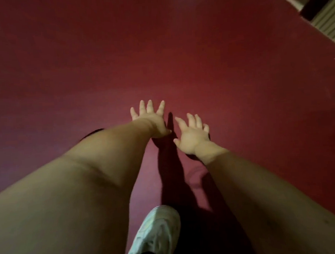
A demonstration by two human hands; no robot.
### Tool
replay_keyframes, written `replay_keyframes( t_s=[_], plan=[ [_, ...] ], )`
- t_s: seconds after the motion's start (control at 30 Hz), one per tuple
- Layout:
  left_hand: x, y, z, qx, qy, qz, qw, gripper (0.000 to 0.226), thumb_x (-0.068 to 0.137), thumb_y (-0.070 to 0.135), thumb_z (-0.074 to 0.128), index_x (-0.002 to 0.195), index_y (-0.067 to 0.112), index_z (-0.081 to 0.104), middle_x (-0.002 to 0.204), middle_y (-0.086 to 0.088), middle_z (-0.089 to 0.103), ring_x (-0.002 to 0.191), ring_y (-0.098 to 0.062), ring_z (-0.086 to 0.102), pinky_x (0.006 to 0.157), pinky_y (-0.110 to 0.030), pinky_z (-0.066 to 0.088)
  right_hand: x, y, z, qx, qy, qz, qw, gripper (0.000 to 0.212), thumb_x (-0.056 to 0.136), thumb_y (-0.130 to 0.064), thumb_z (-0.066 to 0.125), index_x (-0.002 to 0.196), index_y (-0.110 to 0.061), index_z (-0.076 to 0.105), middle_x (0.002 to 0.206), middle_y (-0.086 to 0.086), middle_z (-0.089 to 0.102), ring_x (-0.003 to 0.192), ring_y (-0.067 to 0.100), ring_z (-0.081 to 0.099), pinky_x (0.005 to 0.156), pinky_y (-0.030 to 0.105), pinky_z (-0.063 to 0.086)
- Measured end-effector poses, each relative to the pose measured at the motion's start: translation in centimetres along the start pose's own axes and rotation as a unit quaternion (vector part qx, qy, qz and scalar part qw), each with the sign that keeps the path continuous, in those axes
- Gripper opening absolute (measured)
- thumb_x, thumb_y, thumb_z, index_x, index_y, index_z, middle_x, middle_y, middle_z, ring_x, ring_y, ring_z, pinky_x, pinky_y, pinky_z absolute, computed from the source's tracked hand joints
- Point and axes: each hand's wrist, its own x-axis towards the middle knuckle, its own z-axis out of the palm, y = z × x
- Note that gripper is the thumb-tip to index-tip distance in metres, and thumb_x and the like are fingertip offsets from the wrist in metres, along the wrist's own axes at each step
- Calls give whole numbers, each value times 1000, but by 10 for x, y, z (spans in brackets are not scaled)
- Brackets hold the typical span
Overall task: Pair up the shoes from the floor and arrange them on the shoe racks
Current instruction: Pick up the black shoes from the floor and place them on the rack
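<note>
The left hand [149, 116] and right hand [191, 133] are hanging spread-fingered, holding nothing, over the red floor [61, 74]. No loose shoes or racks are showing, just a probably-worn sneaker [157, 231] at the bottom edge, so progress is anyone's guess.

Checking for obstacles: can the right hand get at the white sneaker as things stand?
Probably yes. The right hand is open and empty, with only bare red floor between it and the white sneaker. It reaches past the sneaker, so it would have to draw back.
</note>
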Motion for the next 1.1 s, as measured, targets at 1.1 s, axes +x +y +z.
replay_keyframes(
  t_s=[1.1],
  plan=[
    [37,68,35,134,51,277,950,100,70,64,62,144,50,-3,138,-9,27,124,-32,30,99,-49,30,-20,130,18,73,54,177,980,73,90,-41,55,150,-31,14,157,11,3,145,29,3,115,43,13]
  ],
)
